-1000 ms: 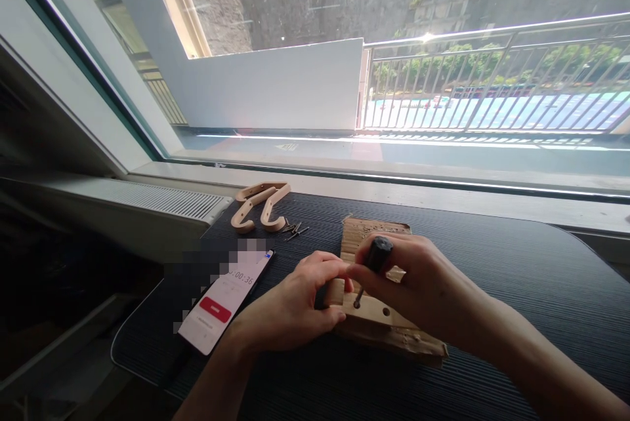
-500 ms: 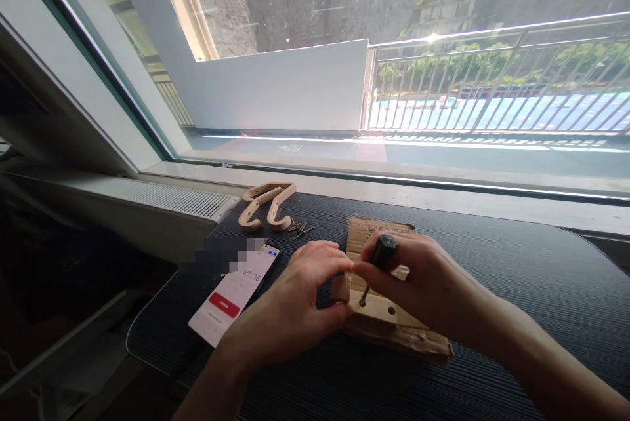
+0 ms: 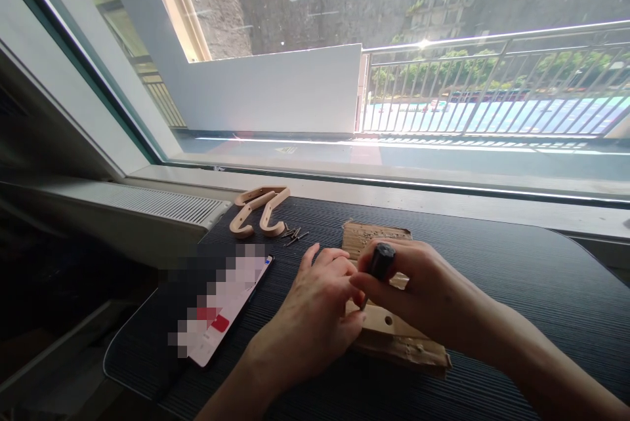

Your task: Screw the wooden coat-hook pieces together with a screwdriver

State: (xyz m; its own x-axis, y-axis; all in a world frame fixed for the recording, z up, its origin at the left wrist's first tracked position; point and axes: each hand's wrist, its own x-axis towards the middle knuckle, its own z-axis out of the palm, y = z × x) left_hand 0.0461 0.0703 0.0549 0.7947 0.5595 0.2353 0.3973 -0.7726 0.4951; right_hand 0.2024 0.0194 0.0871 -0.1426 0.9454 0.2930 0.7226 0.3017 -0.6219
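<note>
My right hand [image 3: 418,280] is wrapped round the black handle of a screwdriver [image 3: 382,260], which stands tilted with its shaft pointing down. Its tip meets a pale wooden hook piece [image 3: 377,317] near one of the holes; another hole shows to the right. My left hand [image 3: 317,300] closes round the left end of this piece, thumb at the near side and fingers curled by the screwdriver shaft. Those fingers hide the piece's left end and most of the shaft. Under the wood lies a torn piece of corrugated cardboard [image 3: 420,352].
Two bent wooden hooks [image 3: 272,223] lie at the table's back left, beside several loose screws [image 3: 294,235]. A phone [image 3: 231,309] rests left of my left hand. The dark table [image 3: 512,263] stands against a windowsill [image 3: 443,208], with a vented ledge [image 3: 167,204] at left.
My left hand has moved right and closed in on the wooden piece and screwdriver shaft, covering the piece's left end. The right hand keeps its hold, and the view has shifted slightly.
</note>
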